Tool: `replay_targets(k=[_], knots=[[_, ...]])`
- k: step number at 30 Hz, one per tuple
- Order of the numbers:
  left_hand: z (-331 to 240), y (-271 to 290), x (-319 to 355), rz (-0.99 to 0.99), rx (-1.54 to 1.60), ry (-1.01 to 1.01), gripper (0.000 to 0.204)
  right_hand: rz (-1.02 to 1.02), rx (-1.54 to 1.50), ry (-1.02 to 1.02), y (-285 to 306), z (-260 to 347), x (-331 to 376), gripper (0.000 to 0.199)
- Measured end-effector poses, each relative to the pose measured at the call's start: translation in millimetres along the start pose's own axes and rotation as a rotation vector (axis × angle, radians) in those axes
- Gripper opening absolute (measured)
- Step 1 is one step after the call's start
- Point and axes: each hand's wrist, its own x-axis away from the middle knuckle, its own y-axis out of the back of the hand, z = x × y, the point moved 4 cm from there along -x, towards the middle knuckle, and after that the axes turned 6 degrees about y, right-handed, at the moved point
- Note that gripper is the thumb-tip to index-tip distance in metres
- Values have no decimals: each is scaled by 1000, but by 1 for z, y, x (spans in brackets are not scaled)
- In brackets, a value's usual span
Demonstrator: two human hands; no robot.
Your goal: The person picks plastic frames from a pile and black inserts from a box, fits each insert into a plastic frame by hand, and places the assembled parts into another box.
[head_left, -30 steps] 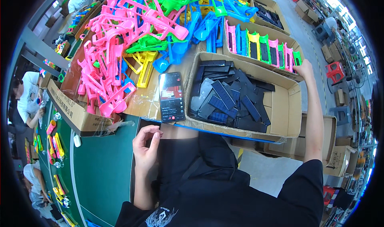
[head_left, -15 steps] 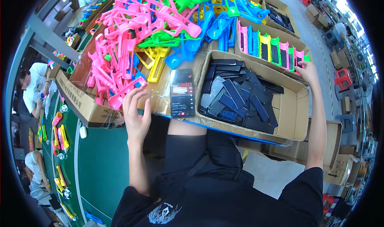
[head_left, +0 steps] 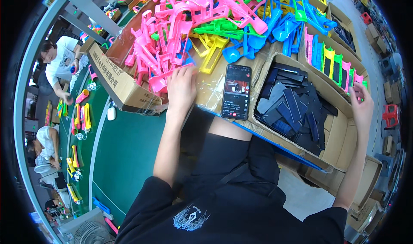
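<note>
My left hand (head_left: 181, 89) reaches onto the near edge of a heap of pink plastic frames (head_left: 183, 26). Its fingers lie over one pink frame, and the fingertips are blurred, so their grip is unclear. At the right, my right hand (head_left: 360, 101) has bent fingers closed around the near end of a green plastic frame (head_left: 365, 84), last in a row of coloured frames (head_left: 329, 63) standing in a carton. Dark panels show between those frames. Beside that row, an open cardboard box (head_left: 342, 145) holds loose black flat panels (head_left: 292, 106).
A lit phone (head_left: 236, 91) lies between the heap and the panel box. Green, yellow and blue frames (head_left: 284, 29) mix into the heap. A printed carton (head_left: 116, 80) stands left, near a green table (head_left: 124, 153). Two people sit beyond it; a fan (head_left: 89, 233) stands lower left.
The view has turned, shifting the scene rightward. My left hand has moved forward onto the pink frame at the heap's edge. My right hand stays at the end of the row, fingers more bent.
</note>
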Motion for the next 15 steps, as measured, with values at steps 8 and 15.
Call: replay_targets(k=[8, 15], knots=[[6, 12, 8, -196, 36, -2, 28, 388, -1497, 697, 3, 233, 118, 19], [12, 15, 7, -121, -70, 46, 21, 289, -1813, 654, 9, 290, 123, 57]])
